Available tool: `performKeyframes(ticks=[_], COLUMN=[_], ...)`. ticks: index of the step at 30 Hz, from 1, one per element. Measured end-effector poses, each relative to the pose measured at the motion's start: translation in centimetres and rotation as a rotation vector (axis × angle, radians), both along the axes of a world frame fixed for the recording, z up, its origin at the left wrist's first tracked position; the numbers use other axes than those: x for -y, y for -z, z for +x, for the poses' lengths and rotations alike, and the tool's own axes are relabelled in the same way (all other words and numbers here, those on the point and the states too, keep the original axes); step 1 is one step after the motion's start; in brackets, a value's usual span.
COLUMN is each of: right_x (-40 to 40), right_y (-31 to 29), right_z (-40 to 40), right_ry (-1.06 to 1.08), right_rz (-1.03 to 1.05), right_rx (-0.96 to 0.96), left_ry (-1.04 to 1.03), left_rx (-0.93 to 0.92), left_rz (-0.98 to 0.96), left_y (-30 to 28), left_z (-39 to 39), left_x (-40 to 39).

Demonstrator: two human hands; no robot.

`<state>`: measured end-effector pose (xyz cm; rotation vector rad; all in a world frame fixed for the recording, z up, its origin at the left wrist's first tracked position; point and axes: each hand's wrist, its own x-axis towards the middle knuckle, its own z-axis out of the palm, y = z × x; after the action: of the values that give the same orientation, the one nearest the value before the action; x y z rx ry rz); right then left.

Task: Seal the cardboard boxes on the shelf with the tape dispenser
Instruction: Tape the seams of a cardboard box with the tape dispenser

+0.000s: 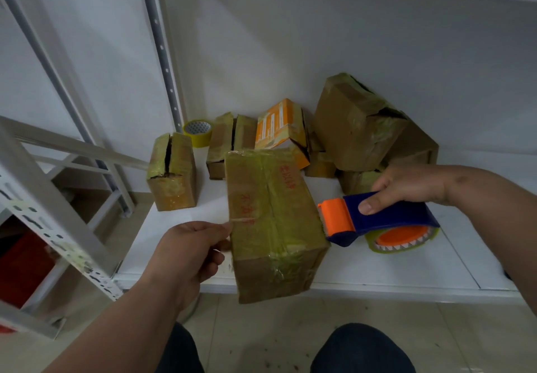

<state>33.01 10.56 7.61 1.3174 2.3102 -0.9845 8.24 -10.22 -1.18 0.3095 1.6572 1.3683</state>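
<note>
A person crouches at a low white shelf [377, 271], 2 dark-trousered knees at the bottom of the view. The left hand [189, 253] pinches the end of a tape strip [242, 221] between thumb and fingertips at the left edge of a cardboard box [273, 221], whose near end overhangs the shelf's front lip. The strip runs across the box's tape-covered top (red handwriting shows through) toward the tape dispenser [377, 217] — blue body, orange head — which the right hand [406, 186] grips from above, fingers curled round it, its orange end touching the box's right edge. Further back stand more taped boxes: a small one [173, 175] at the left, split along its top, another [229, 140] behind, an orange-printed carton [282, 124] and a larger, tilted box [357, 122] leaning at the right. A spare yellow tape roll [199, 132] sits against the wall — beside the grey perforated upright [159, 47].
</note>
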Motion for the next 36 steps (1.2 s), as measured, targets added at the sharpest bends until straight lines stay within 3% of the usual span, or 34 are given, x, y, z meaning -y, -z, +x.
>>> performKeyframes(ticks=[2,6,8,13,16,17,18,20,21,22,24,26,36], right_x=[0.0,0.3,0.7,1.9,2.6,2.8,2.8,2.8,2.8,2.7,2.7,2.9,2.5], right_y=[1.0,2.7,3.1,4.1,4.8,5.0,5.1,5.3,5.3,5.2,5.0,4.8,4.8], right_z=[0.6,1.6,1.9,2.8,3.2,3.3,3.3,3.4,3.4,3.3,3.3,3.3,4.7], right_ry=[0.017,0.062,0.075,0.095,0.129,0.135,0.139,0.142,0.143,0.142,0.129,0.118,0.129], right_rz=[-0.047,-0.129,-0.145,-0.1,-0.114,-0.118,-0.12,-0.12,-0.12,-0.116,-0.1,-0.101,-0.194], right_rx=[-0.032,-0.099,-0.123,-0.202,-0.261,-0.276,-0.288,-0.298,-0.3,-0.3,-0.294,-0.293,-0.364], left_ry=[0.008,0.073,0.092,0.089,0.094,0.101,0.118,0.222,0.342,0.517,0.838,1.027,1.091], left_rx=[-0.038,-0.43,-0.489,-0.072,-0.049,-0.166,-0.414,-1.134,-1.37,-1.472,-1.515,-1.57,-1.642], left_rz=[0.011,-0.009,0.001,0.063,0.113,0.117,0.094,0.073,0.11,0.1,-0.04,-0.125,-0.098], left_y=[0.2,0.3,0.1,0.5,0.6,0.6,0.4,-0.8,-1.5,-2.1,-2.2,-1.4,-0.2], left_z=[0.0,0.0,-0.2,-1.0,-0.8,-0.6,-0.2,1.0,1.9,2.9,4.5,5.2,4.1], left_x=[0.0,-0.1,-0.2,-0.7,-0.8,-0.8,-0.8,-0.7,-0.9,-1.2,-1.7,-2.1,-2.7])
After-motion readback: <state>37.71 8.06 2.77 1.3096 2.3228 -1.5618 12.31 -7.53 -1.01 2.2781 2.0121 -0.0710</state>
